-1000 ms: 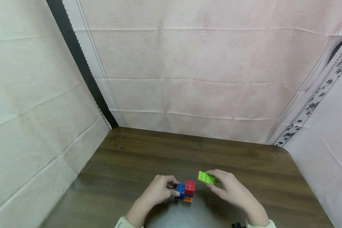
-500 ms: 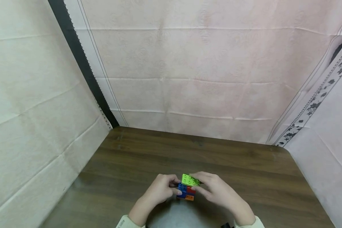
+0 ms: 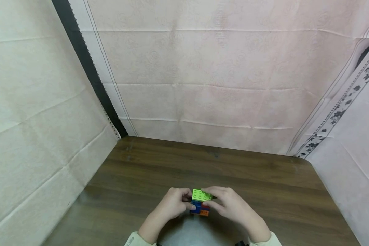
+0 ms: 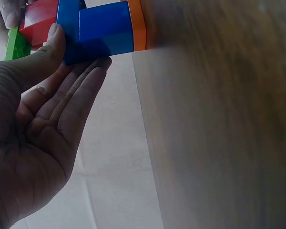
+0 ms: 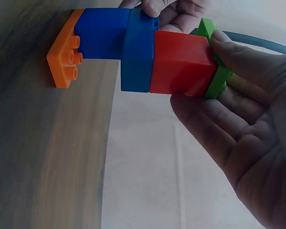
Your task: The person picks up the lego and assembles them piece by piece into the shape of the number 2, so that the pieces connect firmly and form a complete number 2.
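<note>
A stack of toy building bricks stands on the table. From the bottom up it has an orange plate (image 5: pixel 63 52), a blue brick (image 5: pixel 102 33), a thin blue brick (image 5: pixel 137 64) and a red brick (image 5: pixel 183 62). On top lies a lime-green plate (image 3: pixel 200 195), its studs facing up, over the red brick and reaching left. My left hand (image 3: pixel 173 203) grips the thin blue brick between thumb and fingers from the left. From the right, my right hand (image 3: pixel 230 206) pinches the green plate, thumb on the near side, fingertips reaching down to the red brick.
The brown wooden table (image 3: pixel 160 160) has its far edge against a pale cloth wall (image 3: pixel 203 68). More cloth hangs at the left side (image 3: pixel 33 119) and at the right, where a floral border (image 3: pixel 338 112) runs down to the table corner.
My right hand has moved left with the green plate and brought it from beside the stack onto its top. The left hand has stayed nearly in place, holding the stack.
</note>
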A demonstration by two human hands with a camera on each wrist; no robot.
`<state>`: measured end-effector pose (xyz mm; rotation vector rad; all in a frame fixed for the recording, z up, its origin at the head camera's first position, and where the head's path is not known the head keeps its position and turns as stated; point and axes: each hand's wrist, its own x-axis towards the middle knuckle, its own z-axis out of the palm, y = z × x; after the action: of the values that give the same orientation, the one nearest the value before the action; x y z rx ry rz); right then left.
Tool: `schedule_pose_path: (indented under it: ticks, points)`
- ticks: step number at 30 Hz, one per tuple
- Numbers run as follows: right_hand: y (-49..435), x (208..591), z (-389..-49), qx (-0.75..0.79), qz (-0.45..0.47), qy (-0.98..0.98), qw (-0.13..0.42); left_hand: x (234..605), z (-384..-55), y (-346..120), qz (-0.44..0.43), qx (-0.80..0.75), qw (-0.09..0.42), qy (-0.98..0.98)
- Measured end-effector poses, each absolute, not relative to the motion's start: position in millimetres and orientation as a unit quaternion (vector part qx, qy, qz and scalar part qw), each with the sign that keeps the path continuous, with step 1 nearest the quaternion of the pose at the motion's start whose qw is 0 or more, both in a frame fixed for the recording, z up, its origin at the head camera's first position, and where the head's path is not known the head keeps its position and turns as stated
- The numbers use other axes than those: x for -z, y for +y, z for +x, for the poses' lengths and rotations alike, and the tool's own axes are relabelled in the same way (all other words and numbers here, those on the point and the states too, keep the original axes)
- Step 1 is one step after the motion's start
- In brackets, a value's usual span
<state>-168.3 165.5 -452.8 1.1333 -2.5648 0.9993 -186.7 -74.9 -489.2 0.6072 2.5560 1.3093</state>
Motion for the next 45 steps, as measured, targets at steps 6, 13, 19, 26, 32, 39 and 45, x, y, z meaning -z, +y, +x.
schedule_pose_path:
  ticks: [6,13,19,26,32,39,45]
  points:
    - [163.9,451.0,-169.2,-0.344,0.372,-0.859,0.067,489.5,-186.7,-75.0,0.206,-0.442,0.099,0.868]
    - [163.7,452.4,-170.5,-0.365,0.367,-0.853,0.059,488.2,-186.3,-75.2,0.205,-0.444,0.101,0.866]
    - [163.7,453.3,-170.3,-0.372,0.362,-0.853,0.051,487.9,-186.3,-75.4,0.204,-0.445,0.100,0.866]
    - [163.3,455.0,-170.0,-0.368,0.356,-0.858,0.048,490.0,-186.6,-75.4,0.208,-0.445,0.093,0.866]
    - [163.4,454.6,-170.3,-0.362,0.358,-0.859,0.052,489.8,-186.7,-74.8,0.210,-0.442,0.085,0.868]
    - [164.0,454.5,-170.5,-0.362,0.358,-0.859,0.050,489.8,-186.4,-74.9,0.208,-0.442,0.088,0.868]
    - [163.5,453.5,-171.2,-0.355,0.353,-0.864,0.048,489.9,-187.3,-74.7,0.210,-0.441,0.087,0.868]
